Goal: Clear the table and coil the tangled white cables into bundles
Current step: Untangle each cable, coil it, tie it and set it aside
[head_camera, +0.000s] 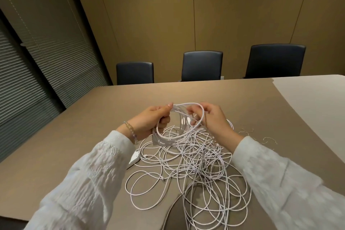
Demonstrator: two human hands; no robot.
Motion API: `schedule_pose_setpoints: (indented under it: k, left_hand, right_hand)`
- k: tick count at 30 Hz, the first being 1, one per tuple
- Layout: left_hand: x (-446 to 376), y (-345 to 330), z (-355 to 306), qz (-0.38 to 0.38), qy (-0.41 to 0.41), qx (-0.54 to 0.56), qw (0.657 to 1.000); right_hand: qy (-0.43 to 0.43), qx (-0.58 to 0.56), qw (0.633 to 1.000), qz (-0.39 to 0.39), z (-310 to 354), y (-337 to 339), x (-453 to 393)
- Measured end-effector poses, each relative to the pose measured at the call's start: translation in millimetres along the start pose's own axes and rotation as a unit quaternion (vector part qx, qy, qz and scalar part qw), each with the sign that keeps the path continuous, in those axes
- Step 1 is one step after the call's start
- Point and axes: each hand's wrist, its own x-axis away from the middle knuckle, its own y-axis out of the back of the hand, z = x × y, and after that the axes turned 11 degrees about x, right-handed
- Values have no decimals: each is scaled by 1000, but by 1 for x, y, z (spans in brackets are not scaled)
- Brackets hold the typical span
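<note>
A coil of white cable (174,137) with several loops hangs above the table between both hands. My left hand (153,118) grips the coil's left side, thumb on top. My right hand (211,115) pinches the coil's right side with curled fingers. Strands run down from the coil into a big tangle of white cables (194,170) spread over the brown table (84,136) in front of me. Loose loops reach the near edge.
A small white flat object (134,157) lies beside my left sleeve. Thin wire ties (268,139) lie right of the tangle. Three dark chairs (202,65) stand along the far side. A paler patch (313,102) covers the table's right.
</note>
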Motion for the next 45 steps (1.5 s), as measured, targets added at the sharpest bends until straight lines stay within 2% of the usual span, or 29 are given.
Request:
schedule_pose_setpoints:
  k: [1,3,6,9,12,15,17,20,25,28,33,39,42,45]
  left_hand:
    - [1,1,-1,-4,-3,8,1000]
    - [1,2,-1,-6,-6,28,1000]
    - [-2,3,0,8,0,78,997]
    - [-7,2,-2,27,26,165,986]
    - [-8,0,-6,28,78,262,961]
    - [-6,4,-11,38,135,275,951]
    - [-3,6,-15,53,140,239,959]
    - [-3,14,-21,33,111,192,975]
    - [-4,41,-34,-38,39,220,974]
    - [-5,63,-42,-79,2,242,967]
    - [-7,92,-51,-142,-39,291,945]
    - [-23,89,-37,-250,-99,257,928]
    - [-27,74,-32,-320,-133,133,928]
    - [-27,52,-22,-301,-159,4,940]
  right_hand:
    - [-35,-53,998,8,1,5,0]
    - [-46,-72,996,25,2,12,1]
    - [21,46,998,43,-1,14,2]
    - [95,154,983,-2,-11,12,1]
    - [165,193,965,-63,-16,9,1]
    - [190,200,955,-105,-18,7,-1]
    - [147,155,973,-88,-21,8,-2]
    - [40,101,994,-4,-34,13,-5]
    - [-31,134,986,100,-75,28,-2]
    - [-64,129,982,120,-88,36,7]
    - [-96,135,981,104,-107,50,9]
    - [-89,156,979,95,-91,39,13]
    - [-30,298,948,103,-71,25,13]
    - [52,387,911,132,-38,9,17]
